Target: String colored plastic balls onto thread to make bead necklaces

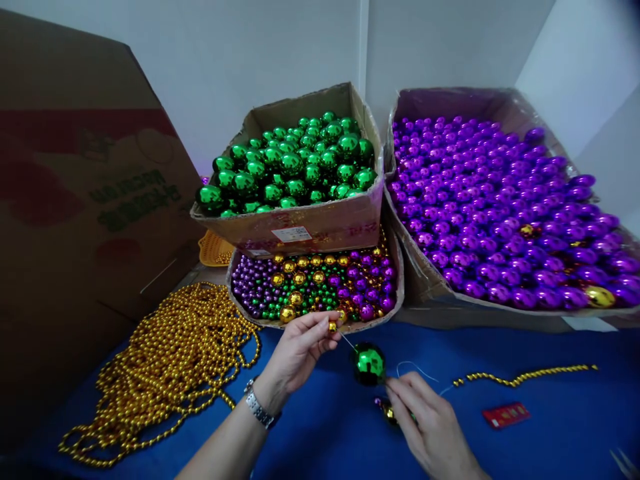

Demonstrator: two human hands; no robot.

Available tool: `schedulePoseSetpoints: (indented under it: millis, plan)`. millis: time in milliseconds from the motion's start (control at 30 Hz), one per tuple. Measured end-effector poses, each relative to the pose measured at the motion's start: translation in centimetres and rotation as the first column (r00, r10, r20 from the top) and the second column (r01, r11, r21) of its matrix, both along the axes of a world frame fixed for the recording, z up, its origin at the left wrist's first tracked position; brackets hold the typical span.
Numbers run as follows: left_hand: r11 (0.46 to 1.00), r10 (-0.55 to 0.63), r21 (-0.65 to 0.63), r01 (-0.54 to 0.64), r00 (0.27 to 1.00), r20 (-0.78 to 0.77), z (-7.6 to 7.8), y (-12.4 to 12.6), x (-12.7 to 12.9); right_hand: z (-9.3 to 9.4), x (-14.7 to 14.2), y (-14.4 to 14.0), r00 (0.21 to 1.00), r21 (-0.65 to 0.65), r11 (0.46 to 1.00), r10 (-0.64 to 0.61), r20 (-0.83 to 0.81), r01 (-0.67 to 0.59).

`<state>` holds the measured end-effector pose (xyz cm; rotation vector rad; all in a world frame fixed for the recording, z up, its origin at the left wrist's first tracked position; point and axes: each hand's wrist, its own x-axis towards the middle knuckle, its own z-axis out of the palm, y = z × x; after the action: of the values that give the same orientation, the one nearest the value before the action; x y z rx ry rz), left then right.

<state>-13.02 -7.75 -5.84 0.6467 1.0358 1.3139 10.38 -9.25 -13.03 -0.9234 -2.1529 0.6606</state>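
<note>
The large green ball (369, 364) hangs above the blue bench (550, 433), between both hands, on a thin needle (346, 341) slanting up-left to down-right. The left hand (300, 353), palm turned inward, pinches a small gold bead (332, 326) at the needle's upper end. The right hand (430, 420), just below-right of the ball and touching it, has its fingers closed on further strung beads (387, 410).

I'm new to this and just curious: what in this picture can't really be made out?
- Head view: print on the small red packet is too small to read.
- Beads beneath the right hand are mostly covered.
- Lettering on the big brown cardboard box is blurred.
- The orange basket is largely hidden behind boxes.
</note>
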Motion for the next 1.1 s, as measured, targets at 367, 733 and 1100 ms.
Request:
schedulePoseSetpoints:
  millis: [367, 733, 1100]
  plan:
    - [0.997, -0.007, 0.08, 0.015, 0.995, -0.098, 0.2, -0.9, -0.9, 0.4, -0.3, -0.2, 0.999, -0.02, 1.0, 0.017, 0.039, -0.016]
    - [0.998, 0.025, 0.063, -0.018, 0.994, -0.108, 0.4, -1.3, -0.9, 0.3, -0.3, -0.3, 0.999, -0.012, 1.0, 0.029, 0.045, -0.029]
    - [0.997, 0.045, 0.067, -0.033, 0.984, -0.175, 0.3, -1.6, -1.1, 0.1, -0.3, -0.6, 0.997, -0.016, 0.999, 0.033, 0.064, -0.032]
